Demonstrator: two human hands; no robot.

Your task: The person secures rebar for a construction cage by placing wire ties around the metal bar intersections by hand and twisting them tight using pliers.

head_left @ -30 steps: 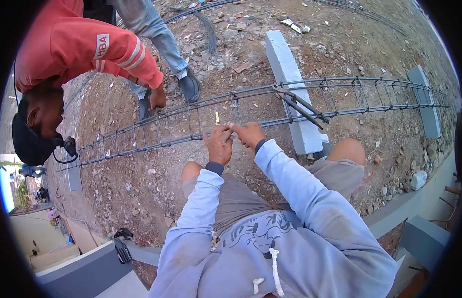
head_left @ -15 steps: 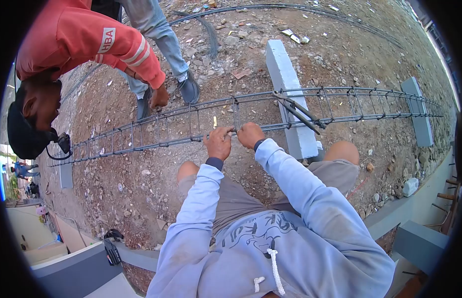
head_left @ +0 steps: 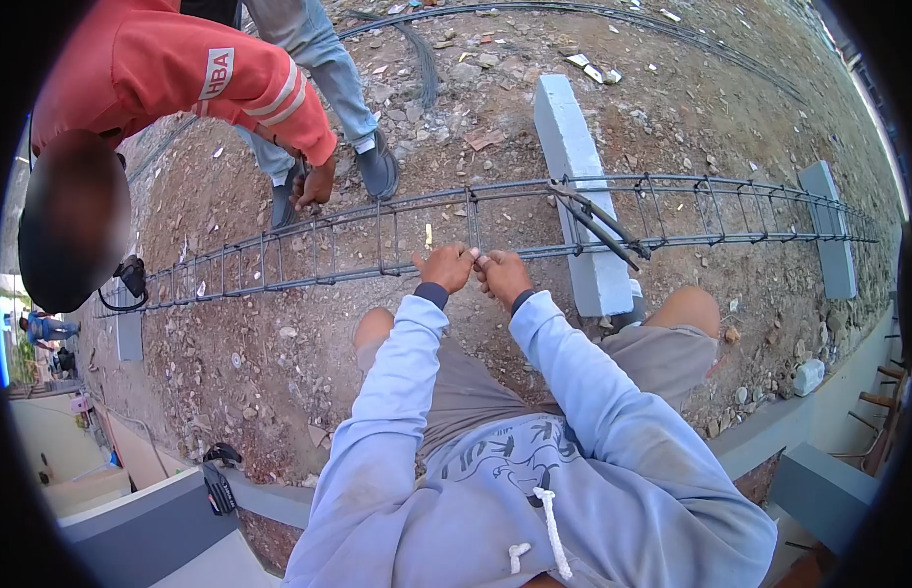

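Observation:
A long rebar cage [head_left: 432, 200] with evenly set stirrups runs across the view, raised off the ground on pale blocks. My left hand [head_left: 446, 268] is at its near bar, thumb and fingers pinched together beside a stirrup. Close on its right, my right hand [head_left: 503, 275] is also closed, its fingertips almost meeting the left ones at the same bar. Whatever lies between the fingertips is too small to make out. A pair of pincers [head_left: 601, 227] with long dark handles rests on the cage, right of my hands.
A pale block [head_left: 574, 147] supports the cage right of centre; a grey block [head_left: 828, 265] lies under its right end. A co-worker in a red sweatshirt [head_left: 162, 59] bends over the left part. Long rods [head_left: 574, 14] lie on the stony ground beyond. Low walls [head_left: 769, 431] border the near side.
My right hand has shifted slightly down from the bar, and its fingers now meet the left hand's fingertips. The co-worker's hand has risen a little. The whole view has shifted slightly.

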